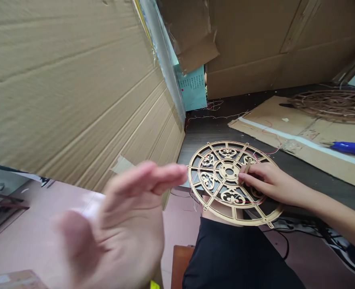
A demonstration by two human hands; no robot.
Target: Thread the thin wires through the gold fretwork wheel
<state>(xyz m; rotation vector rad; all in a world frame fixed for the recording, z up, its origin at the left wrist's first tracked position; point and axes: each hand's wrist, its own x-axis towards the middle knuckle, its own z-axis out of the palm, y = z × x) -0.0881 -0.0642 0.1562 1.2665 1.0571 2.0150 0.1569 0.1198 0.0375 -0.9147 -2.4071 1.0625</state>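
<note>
At the lower left, a cardboard item may be a box; any contents cannot be seen. Left of centre, the left hand is raised and blurred, fingers extended, with nothing visible in its grasp. Right of centre, the openwork wooden wheel overhangs the near edge of the table; support its rim against tipping. The right hand pinches a short wooden strip beside the hub; grip lightly, avoiding the thin wires. At far right lies a blue tool.
</note>
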